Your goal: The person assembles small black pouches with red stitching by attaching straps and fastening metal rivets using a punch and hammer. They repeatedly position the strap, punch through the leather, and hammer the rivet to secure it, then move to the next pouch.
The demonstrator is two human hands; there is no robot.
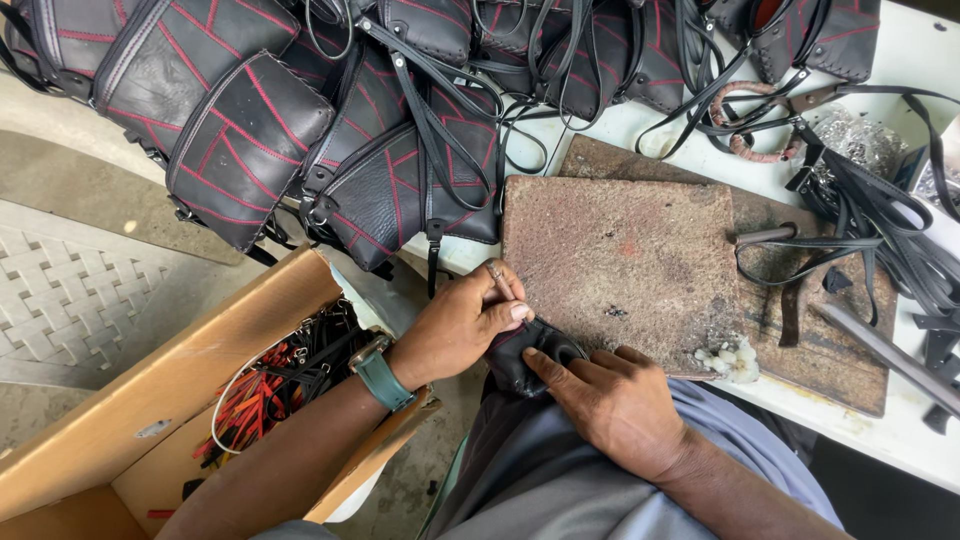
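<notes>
Black leather piece [520, 352], small, folded, dark, pinched

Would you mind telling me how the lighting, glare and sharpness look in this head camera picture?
Head view: soft, even daylight with faint shadows; the white table is nearly blown out at top right; slight sheen on the black bags. Focus is sharp on the left hand, the right hand and the worn board; wide-lens bending shows toward the edges.
</notes>
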